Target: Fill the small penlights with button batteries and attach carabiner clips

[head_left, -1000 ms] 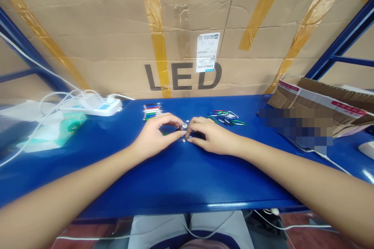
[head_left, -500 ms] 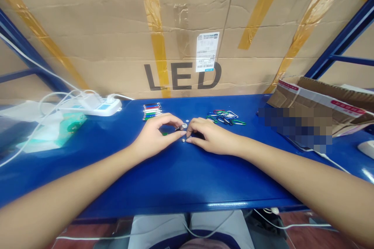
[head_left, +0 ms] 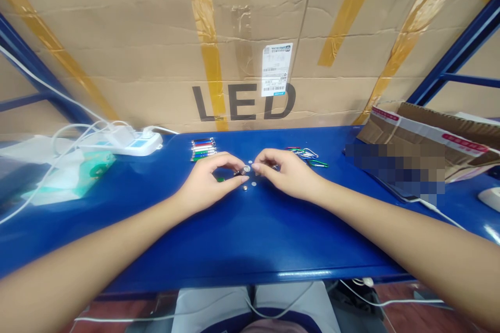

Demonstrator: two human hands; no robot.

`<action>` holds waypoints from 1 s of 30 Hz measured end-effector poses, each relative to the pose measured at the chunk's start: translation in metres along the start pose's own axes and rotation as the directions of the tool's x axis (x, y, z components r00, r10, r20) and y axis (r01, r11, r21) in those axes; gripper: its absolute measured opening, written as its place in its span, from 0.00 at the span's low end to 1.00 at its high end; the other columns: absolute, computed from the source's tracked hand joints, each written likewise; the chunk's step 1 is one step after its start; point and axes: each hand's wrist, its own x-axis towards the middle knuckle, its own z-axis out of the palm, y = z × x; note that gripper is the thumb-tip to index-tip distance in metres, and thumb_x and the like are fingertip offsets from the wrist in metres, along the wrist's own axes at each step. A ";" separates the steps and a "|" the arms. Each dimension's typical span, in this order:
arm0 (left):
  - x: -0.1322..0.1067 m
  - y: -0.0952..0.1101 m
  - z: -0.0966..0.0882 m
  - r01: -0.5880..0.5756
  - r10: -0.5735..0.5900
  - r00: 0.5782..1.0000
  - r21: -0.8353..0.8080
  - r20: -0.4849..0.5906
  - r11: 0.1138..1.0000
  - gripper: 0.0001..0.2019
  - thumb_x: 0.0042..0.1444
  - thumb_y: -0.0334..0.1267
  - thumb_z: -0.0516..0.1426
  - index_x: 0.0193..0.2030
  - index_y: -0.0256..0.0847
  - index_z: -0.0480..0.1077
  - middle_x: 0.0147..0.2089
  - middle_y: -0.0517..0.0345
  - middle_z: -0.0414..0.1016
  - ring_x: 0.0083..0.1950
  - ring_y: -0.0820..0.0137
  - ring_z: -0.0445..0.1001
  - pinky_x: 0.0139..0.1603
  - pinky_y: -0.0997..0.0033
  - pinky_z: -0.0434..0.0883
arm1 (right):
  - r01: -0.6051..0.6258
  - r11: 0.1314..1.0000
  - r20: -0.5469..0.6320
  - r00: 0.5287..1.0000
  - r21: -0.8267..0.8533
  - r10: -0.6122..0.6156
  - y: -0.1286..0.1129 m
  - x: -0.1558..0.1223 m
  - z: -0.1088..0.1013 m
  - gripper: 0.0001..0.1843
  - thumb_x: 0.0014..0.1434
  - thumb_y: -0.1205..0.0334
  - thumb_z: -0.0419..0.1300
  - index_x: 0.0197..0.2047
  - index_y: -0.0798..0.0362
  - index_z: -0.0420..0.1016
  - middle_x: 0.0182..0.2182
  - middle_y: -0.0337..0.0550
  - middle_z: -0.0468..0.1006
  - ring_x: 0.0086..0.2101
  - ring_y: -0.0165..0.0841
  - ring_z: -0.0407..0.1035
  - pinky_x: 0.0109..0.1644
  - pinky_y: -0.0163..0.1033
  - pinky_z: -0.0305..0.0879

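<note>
Left hand (head_left: pixel 207 181): grip pinched shut on small dark part (head_left: pixel 239 171), mid-bench toward back edge. Right hand (head_left: pixel 291 173): grip nearly closed at its silver tip, hold unclear. Button cells (head_left: pixel 245 187) loose beside on bench (head_left: pixel 234 239).

A taped cardboard box (head_left: pixel 156 62) (marked LED) backs the blue table (head_left: pixel 234 239); a white power strip (head_left: pixel 135 143) lies far left

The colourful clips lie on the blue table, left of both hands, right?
Not left. The head view shows the clips on the blue table to the right, just beyond the right hand; the left hand is farther from them.
</note>
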 end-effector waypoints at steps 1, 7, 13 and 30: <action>0.000 0.000 0.000 -0.002 0.002 1.000 0.002 -0.001 1.000 0.08 0.55 0.39 0.66 0.39 0.39 0.77 0.40 0.53 0.81 0.42 0.66 0.78 0.49 0.64 0.76 | -0.037 0.995 -0.025 0.999 0.091 0.040 -0.002 0.001 -0.001 0.10 0.64 0.57 0.59 0.36 0.54 0.74 0.30 0.41 0.78 0.32 0.32 0.71 0.40 0.40 0.68; 0.000 0.000 0.000 -0.018 0.018 1.000 0.007 -0.003 1.000 0.07 0.55 0.38 0.66 0.39 0.39 0.77 0.40 0.53 0.81 0.41 0.67 0.78 0.48 0.65 0.76 | -0.102 0.902 -0.015 0.993 0.420 0.119 -0.010 0.002 -0.005 0.14 0.57 0.51 0.66 0.38 0.55 0.78 0.31 0.41 0.78 0.33 0.30 0.71 0.43 0.40 0.69; 0.000 0.000 0.000 -0.040 0.040 0.999 0.026 0.006 0.999 0.06 0.55 0.36 0.65 0.39 0.39 0.77 0.40 0.53 0.81 0.41 0.68 0.78 0.47 0.66 0.75 | -0.162 0.805 0.066 0.986 0.570 0.152 -0.016 -0.001 -0.004 0.16 0.52 0.53 0.71 0.38 0.55 0.78 0.31 0.41 0.80 0.32 0.29 0.73 0.42 0.39 0.71; 0.000 0.000 0.000 -0.047 0.046 0.999 0.060 0.011 0.997 0.07 0.55 0.38 0.65 0.40 0.40 0.77 0.40 0.53 0.81 0.41 0.67 0.78 0.48 0.65 0.76 | -0.186 0.896 0.043 0.982 0.402 0.184 -0.009 0.001 -0.005 0.09 0.54 0.58 0.66 0.36 0.54 0.76 0.29 0.40 0.79 0.30 0.30 0.73 0.37 0.37 0.71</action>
